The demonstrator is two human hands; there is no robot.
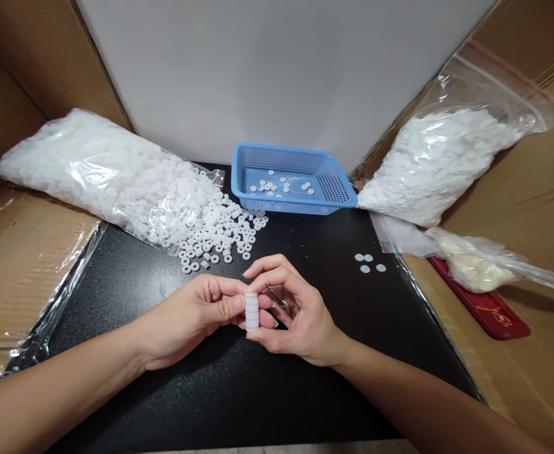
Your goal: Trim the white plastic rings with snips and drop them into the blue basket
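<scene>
A short upright stack of white plastic rings (252,312) is held between both hands above the black tabletop. My left hand (201,309) is closed, with its thumb and index finger pinching the stack's side. My right hand (296,312) has its thumb under the stack and a fingertip at its top. A thin metal tool (279,299), its kind partly hidden, is tucked among my right fingers. Beyond my hands lie many loose white rings (215,233), spilling from a clear plastic bag (92,167). Several flat white discs (365,268) lie to the right.
A blue perforated basket (296,208) with some white pieces in it stands at the back. To its right leans a zip bag of white pieces (447,157). A smaller knotted bag (476,265) rests on a red case (499,318). Cardboard walls (21,57) flank the black table (334,403).
</scene>
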